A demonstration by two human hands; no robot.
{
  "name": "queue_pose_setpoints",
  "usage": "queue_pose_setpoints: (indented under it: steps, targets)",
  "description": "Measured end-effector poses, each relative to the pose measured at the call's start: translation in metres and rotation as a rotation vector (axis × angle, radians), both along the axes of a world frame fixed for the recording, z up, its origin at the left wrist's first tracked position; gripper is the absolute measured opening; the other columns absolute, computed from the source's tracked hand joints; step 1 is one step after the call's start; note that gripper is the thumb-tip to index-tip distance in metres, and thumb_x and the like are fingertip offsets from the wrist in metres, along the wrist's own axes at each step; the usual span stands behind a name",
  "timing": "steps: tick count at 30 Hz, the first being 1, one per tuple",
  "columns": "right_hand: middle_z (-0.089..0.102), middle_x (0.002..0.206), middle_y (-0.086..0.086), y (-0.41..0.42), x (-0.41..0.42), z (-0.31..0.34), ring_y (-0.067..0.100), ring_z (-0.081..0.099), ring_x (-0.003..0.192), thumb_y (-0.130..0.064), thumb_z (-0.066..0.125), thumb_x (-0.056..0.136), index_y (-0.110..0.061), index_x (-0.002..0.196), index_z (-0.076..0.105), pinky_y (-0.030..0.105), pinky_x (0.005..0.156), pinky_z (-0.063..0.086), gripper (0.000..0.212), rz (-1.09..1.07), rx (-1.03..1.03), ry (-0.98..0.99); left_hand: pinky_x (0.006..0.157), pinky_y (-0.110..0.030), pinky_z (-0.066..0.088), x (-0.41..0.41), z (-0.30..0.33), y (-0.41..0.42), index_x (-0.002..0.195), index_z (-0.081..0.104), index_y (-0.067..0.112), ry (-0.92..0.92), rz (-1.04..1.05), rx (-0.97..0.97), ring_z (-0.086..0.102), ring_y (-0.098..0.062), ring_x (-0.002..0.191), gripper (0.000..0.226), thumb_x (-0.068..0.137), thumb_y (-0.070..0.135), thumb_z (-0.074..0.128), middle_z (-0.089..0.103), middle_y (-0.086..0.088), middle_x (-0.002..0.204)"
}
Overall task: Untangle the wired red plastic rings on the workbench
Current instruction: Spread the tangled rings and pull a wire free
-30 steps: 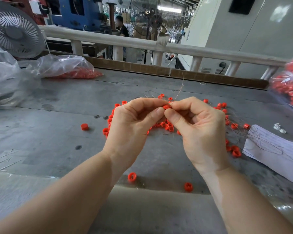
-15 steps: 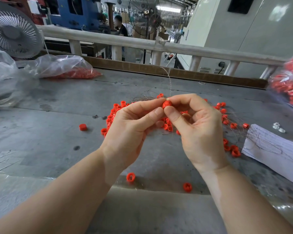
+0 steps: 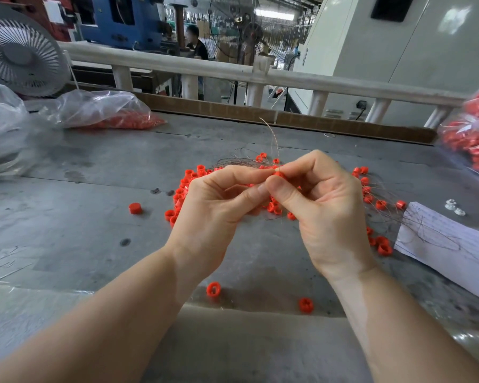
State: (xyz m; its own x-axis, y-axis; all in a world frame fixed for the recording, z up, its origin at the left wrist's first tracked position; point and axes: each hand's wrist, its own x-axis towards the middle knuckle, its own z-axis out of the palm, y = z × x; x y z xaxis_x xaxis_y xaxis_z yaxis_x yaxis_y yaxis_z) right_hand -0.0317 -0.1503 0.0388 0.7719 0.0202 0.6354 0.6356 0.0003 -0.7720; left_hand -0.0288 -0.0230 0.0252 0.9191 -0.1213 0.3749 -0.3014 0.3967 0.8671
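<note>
A tangled heap of small red plastic rings [image 3: 187, 183] with thin wires lies on the grey workbench [image 3: 94, 230], partly hidden behind my hands. My right hand [image 3: 324, 214] pinches one red ring [image 3: 278, 174] between thumb and forefinger above the heap. My left hand [image 3: 219, 208] pinches at the same ring from the left, fingertip to fingertip. A thin twisted wire [image 3: 273, 139] rises from the ring and curves up to the left. Loose rings lie near me: one [image 3: 213, 289], another [image 3: 306, 304], and one [image 3: 135, 208] off to the left.
Clear plastic bags of red rings sit at the back left [image 3: 105, 111] and far right [image 3: 473, 139]. A white paper sheet [image 3: 451, 244] with wire bits lies at the right. A fan [image 3: 20, 51] stands back left. A railing [image 3: 260, 76] borders the far edge.
Both hands stayed together over the heap, shifting their pinch on the ring. The upright wire swung from leaning right to curving left.
</note>
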Motion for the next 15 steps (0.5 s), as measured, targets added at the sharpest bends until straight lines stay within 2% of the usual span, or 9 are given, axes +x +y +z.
queue_pose_setpoints:
  steps: [3, 5, 11, 15]
  targets:
    - [0.063, 0.059, -0.009, 0.0001, -0.0006, 0.0004, 0.000, 0.058, 0.054, -0.003, 0.067, 0.074, -0.010, 0.070, 0.058, 0.013, 0.054, 0.045, 0.013, 0.045, 0.060, 0.035, 0.055, -0.015, 0.045, -0.0005, -0.0004, -0.0013, 0.070, 0.075, 0.025, -0.022, 0.037, 0.031, 0.061, -0.006, 0.065, 0.010, 0.060, 0.027, 0.076, 0.068, 0.008, 0.071]
    - [0.063, 0.059, -0.008, 0.0002, -0.0006, 0.0003, 0.003, 0.057, 0.054, -0.004, 0.067, 0.074, -0.007, 0.069, 0.058, 0.017, 0.054, 0.046, 0.011, 0.051, 0.084, 0.067, 0.054, -0.014, 0.044, -0.0011, -0.0003, -0.0025, 0.069, 0.074, 0.024, -0.029, 0.050, 0.035, 0.061, -0.005, 0.065, 0.011, 0.059, 0.030, 0.075, 0.067, 0.009, 0.070]
    - [0.065, 0.062, 0.003, -0.0031, 0.0008, 0.0008, 0.020, 0.060, 0.062, -0.007, 0.069, 0.069, -0.013, 0.063, 0.064, 0.032, 0.061, 0.051, 0.010, 0.083, 0.155, 0.175, 0.055, -0.016, 0.045, -0.0027, -0.0007, -0.0034, 0.068, 0.073, 0.024, -0.091, 0.081, 0.071, 0.060, -0.006, 0.066, 0.005, 0.064, 0.022, 0.072, 0.066, 0.007, 0.073]
    - [0.066, 0.062, 0.000, -0.0021, 0.0007, 0.0010, 0.011, 0.058, 0.059, -0.015, 0.076, 0.066, -0.018, 0.063, 0.068, 0.021, 0.058, 0.048, 0.009, 0.120, 0.211, 0.235, 0.055, -0.017, 0.046, -0.0035, 0.0010, -0.0019, 0.078, 0.075, 0.023, -0.061, 0.091, 0.088, 0.063, -0.010, 0.067, 0.011, 0.067, 0.021, 0.072, 0.069, -0.002, 0.081]
